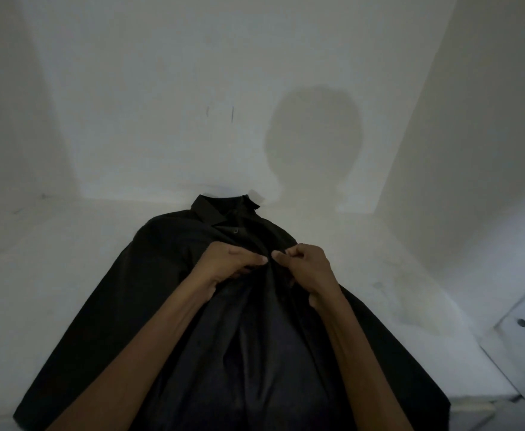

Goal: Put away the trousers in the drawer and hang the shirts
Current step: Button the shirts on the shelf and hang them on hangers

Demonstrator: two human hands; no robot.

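Two hands meet at the chest of a dark shirt (pixel 174 306) that lies front-up on a white shelf (pixel 53 259), its collar (pixel 223 206) at the far end against the white back wall (pixel 192 88) and its hem toward the near edge. The left hand (pixel 239 265) has its fingers curled and pinches the fabric at the front opening, thumb laid along the top. The right hand (pixel 307 269) is curled likewise, pinching the opposite edge of the opening just beside the left hand's fingertips. One small button (pixel 235 231) shows on the shirt below the collar, far of the hands. White side walls close in left and right. A round shadow (pixel 314 135) falls on the back wall, right of the collar.
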